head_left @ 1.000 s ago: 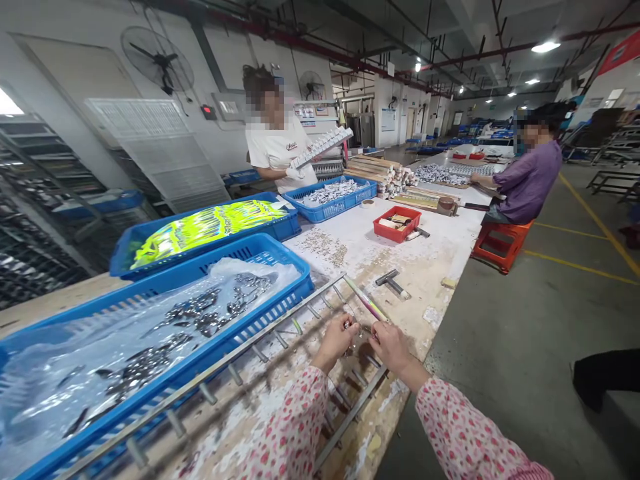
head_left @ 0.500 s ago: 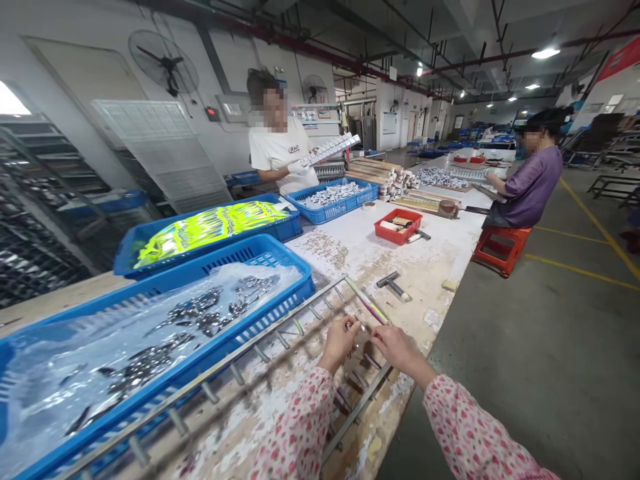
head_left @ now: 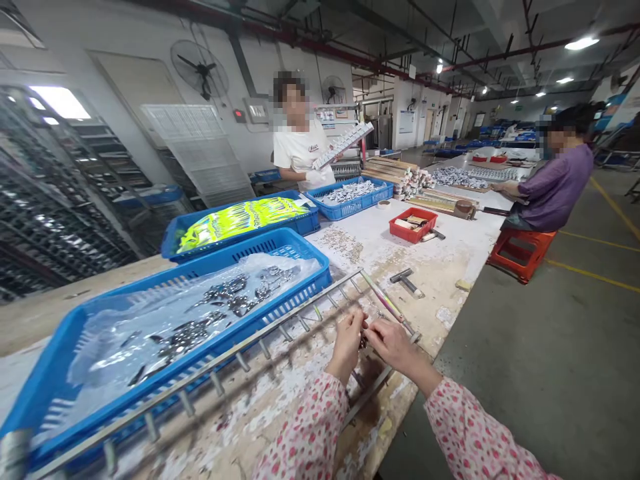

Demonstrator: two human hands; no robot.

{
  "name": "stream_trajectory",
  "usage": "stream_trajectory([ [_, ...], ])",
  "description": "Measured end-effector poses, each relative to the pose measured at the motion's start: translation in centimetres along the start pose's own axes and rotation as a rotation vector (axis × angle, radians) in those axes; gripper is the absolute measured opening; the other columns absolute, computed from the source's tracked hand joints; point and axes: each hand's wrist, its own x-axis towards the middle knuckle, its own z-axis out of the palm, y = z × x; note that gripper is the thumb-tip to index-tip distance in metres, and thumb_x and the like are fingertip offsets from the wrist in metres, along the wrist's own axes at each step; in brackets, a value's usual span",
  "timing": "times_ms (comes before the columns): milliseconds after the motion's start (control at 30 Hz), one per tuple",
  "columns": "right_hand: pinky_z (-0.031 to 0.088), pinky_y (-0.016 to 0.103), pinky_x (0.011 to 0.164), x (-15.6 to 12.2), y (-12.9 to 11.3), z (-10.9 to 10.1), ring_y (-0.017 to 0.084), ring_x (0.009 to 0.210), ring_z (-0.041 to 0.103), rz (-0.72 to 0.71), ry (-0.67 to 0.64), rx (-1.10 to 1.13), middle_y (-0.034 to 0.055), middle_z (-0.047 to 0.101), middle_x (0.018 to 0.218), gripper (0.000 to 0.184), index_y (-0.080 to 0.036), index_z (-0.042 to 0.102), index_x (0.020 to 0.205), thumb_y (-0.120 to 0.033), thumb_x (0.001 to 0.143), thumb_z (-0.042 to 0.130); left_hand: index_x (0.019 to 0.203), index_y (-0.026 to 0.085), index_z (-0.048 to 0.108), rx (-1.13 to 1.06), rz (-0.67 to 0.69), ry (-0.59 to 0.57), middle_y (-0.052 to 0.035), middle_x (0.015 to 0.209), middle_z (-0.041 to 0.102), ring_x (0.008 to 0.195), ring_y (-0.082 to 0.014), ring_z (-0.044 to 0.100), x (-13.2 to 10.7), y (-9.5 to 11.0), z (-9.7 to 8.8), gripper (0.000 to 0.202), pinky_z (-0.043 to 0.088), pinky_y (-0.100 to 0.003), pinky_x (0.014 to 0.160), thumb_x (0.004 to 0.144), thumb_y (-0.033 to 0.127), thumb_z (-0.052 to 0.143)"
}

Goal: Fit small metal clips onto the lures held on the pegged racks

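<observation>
My left hand [head_left: 349,339] is closed in a pinch over the far end of a metal peg rack [head_left: 215,363]. A small, dark, shiny piece [head_left: 363,342] shows just below its fingertips, mostly hidden. My right hand [head_left: 394,345] meets it from the right, thumb and fingers pressed together at the same spot. What the right fingers grip, if anything, is covered. Short pegs stick inward from the rack's long rails. To the left, a blue basket [head_left: 300,245] lined with clear plastic holds many shiny metal pieces [head_left: 187,337].
Beyond the hands lie a hammer [head_left: 407,283] and a red bin [head_left: 437,220]. Further blue baskets stand behind, one with yellow-green packages [head_left: 245,222]. One co-worker [head_left: 300,143] stands across the table holding a strip; another [head_left: 563,173] sits at right. The table's edge runs along my right.
My hands have come closer together, the right one moving in to meet the left. The whole view has turned slightly left, so things appear further right.
</observation>
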Motion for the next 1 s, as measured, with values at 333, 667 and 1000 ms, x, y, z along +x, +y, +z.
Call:
stream_trajectory([
  [333, 0.034, 0.023, 0.055, 1.3, 1.2, 0.8, 0.011, 0.055, 0.045, 0.209, 0.066, 0.349, -0.0033, 0.048, 0.056, 0.027, -0.017, 0.050, 0.064, -0.029, 0.087, 0.044, 0.081, 0.017, 0.055, 0.046, -0.086, -0.041, 0.0055, 0.062, 0.047, 0.042, -0.0054, 0.039, -1.2, 0.5, -2.9, 0.047, 0.020, -0.018, 0.038, 0.064, 0.059, 0.061],
  [667, 0.042, 0.024, 0.067, 6.8, 3.9, 2.9, 0.014, 0.068, 0.055, 0.124, -0.062, 0.173, 0.0007, 0.062, 0.071, 0.024, -0.016, 0.063, 0.078, -0.028, 0.090, 0.046, 0.064, 0.016, 0.059, 0.591, 0.229, -0.092, 0.0026, 0.056, 0.051, 0.049, -0.0117, 0.047, 0.2, 1.0, -6.1, 0.022, 0.033, -0.022, 0.052, 0.074, 0.035, 0.052],
  [1000, 0.045, 0.028, 0.080, 12.7, 5.0, 6.1, 0.017, 0.082, 0.061, 0.137, -0.226, 0.114, 0.0031, 0.071, 0.085, 0.024, -0.017, 0.071, 0.084, -0.006, 0.074, 0.052, 0.076, 0.016, 0.068, 0.846, 0.290, 0.102, -0.0031, 0.067, 0.064, 0.067, -0.0166, 0.055, 1.8, 0.0, -5.2, 0.019, 0.033, -0.024, 0.066, 0.079, 0.017, 0.049],
])
